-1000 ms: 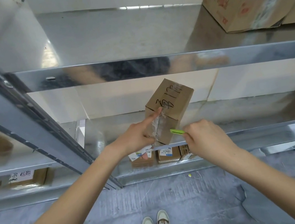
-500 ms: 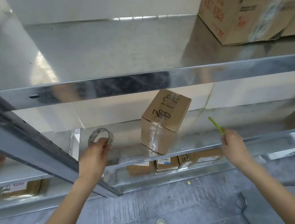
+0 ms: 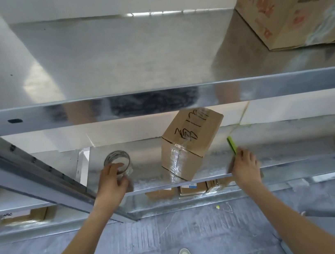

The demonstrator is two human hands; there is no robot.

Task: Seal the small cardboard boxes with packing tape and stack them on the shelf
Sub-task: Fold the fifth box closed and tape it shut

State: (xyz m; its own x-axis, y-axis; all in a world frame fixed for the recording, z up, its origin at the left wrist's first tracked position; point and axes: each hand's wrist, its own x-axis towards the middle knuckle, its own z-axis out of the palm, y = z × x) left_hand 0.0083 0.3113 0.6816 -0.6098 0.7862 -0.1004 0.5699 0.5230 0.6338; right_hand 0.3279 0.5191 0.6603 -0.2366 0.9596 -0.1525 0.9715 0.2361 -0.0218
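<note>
Small cardboard box is standing taped on the middle metal shelf, tilted, handwritten marker on top. Left hand is gripping the clear packing tape roll at the box's 9 o'clock, apart from it. Right hand is pinching a green cutter at its 3 o'clock. Large carton is sitting on the upper shelf at 1 o'clock.

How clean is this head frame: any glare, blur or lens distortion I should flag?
Head view: bright glare patches on the upper metal shelf; the wide-angle lens splays the shelf post and forearms outward; the right hand with the green cutter is slightly motion-blurred; the left hand on the tape roll and the small box stay readable.
</note>
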